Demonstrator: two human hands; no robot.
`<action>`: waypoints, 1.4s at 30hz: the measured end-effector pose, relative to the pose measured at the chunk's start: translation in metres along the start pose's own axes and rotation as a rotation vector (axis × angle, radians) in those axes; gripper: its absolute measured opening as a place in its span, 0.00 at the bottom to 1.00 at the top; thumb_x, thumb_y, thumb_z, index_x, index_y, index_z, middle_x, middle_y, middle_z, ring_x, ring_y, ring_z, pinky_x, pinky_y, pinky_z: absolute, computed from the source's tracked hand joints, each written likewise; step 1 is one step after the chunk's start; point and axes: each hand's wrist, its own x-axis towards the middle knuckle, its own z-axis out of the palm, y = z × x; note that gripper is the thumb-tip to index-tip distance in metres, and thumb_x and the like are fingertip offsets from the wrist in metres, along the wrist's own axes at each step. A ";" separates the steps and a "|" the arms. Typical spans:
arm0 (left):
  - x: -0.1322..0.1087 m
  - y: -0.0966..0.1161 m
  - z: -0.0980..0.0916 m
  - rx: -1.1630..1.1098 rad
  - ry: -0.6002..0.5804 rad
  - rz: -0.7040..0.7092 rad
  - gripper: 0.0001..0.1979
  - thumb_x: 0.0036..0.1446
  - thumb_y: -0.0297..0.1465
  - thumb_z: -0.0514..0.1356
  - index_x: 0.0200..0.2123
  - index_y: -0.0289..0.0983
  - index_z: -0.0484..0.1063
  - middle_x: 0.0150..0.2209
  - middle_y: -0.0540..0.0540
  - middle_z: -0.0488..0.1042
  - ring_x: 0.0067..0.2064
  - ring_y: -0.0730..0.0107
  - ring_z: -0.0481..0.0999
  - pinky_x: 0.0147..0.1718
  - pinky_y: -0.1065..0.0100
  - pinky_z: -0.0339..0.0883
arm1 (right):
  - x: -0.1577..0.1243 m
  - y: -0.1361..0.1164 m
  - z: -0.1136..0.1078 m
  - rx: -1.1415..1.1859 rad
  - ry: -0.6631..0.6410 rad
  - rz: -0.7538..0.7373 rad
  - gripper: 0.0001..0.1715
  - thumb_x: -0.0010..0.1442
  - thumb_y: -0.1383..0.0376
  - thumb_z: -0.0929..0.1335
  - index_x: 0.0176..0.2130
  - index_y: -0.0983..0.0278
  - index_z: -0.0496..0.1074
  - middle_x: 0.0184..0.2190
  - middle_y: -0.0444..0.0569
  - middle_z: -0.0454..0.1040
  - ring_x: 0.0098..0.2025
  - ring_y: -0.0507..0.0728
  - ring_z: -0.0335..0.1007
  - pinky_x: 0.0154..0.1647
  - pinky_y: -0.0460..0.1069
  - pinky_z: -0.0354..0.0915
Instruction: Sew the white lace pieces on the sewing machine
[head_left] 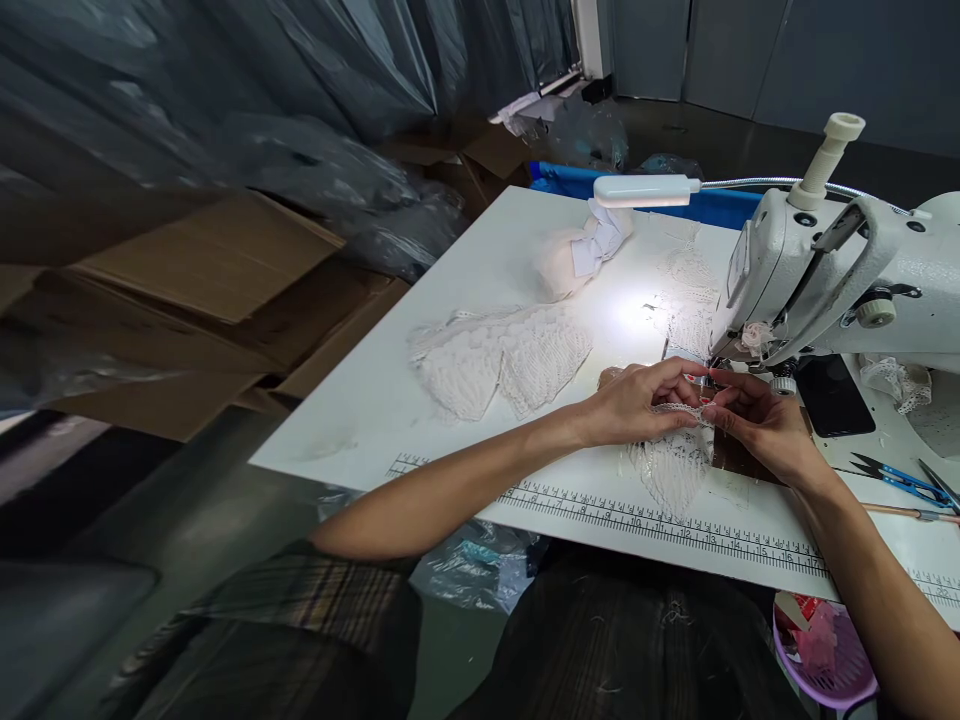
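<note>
At the needle end of a white sewing machine (810,270), my left hand (649,400) and my right hand (757,420) pinch a piece of white lace (671,478) from either side. The lace's edge runs between my fingertips, and its lower part hangs flat over the table toward me. Both hands are closed, fingertips close together just under the needle area. My fingers partly hide the presser foot and the lace edge. More lace (686,290) lies beyond the needle, under the lamp's bright spot.
White lace pieces (502,355) and a pale bundle (577,250) lie on the white table (352,430). A lamp (646,190) hangs above. At right are a black phone (834,395), blue snips (904,480) and a purple basket (832,680) below. Cardboard boxes (210,260) stand at left.
</note>
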 end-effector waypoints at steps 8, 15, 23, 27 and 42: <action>0.000 0.006 0.000 -0.106 0.000 -0.065 0.23 0.55 0.33 0.66 0.54 0.35 0.68 0.38 0.46 0.79 0.40 0.69 0.81 0.43 0.62 0.75 | 0.001 0.002 -0.001 -0.016 -0.020 -0.014 0.27 0.48 0.55 0.78 0.46 0.61 0.75 0.29 0.43 0.75 0.33 0.52 0.74 0.40 0.52 0.74; 0.003 0.010 -0.001 -0.124 0.053 -0.223 0.21 0.55 0.33 0.65 0.51 0.34 0.69 0.34 0.47 0.79 0.34 0.72 0.79 0.34 0.68 0.73 | -0.007 -0.006 -0.007 -0.342 -0.004 -0.153 0.23 0.58 0.54 0.71 0.49 0.62 0.75 0.35 0.50 0.79 0.37 0.56 0.76 0.42 0.54 0.75; 0.035 0.020 -0.010 0.417 -0.075 -0.332 0.20 0.54 0.26 0.63 0.52 0.34 0.68 0.33 0.49 0.79 0.34 0.68 0.76 0.30 0.68 0.64 | -0.014 -0.015 -0.008 -1.136 -0.265 -0.629 0.19 0.63 0.70 0.63 0.48 0.63 0.78 0.48 0.55 0.78 0.50 0.63 0.73 0.50 0.61 0.72; 0.038 0.015 -0.005 0.560 -0.064 -0.284 0.14 0.58 0.27 0.60 0.48 0.35 0.69 0.35 0.49 0.79 0.32 0.70 0.74 0.30 0.68 0.63 | -0.022 0.005 -0.015 -1.138 -0.210 -0.576 0.21 0.63 0.72 0.62 0.51 0.62 0.76 0.50 0.52 0.77 0.55 0.64 0.70 0.53 0.63 0.70; 0.019 -0.025 0.005 1.116 -0.083 0.485 0.15 0.68 0.20 0.47 0.41 0.35 0.72 0.42 0.46 0.78 0.39 0.70 0.73 0.39 0.67 0.65 | -0.036 0.016 -0.014 -1.028 -0.106 -0.550 0.21 0.64 0.71 0.61 0.53 0.62 0.74 0.52 0.53 0.76 0.58 0.64 0.68 0.53 0.65 0.69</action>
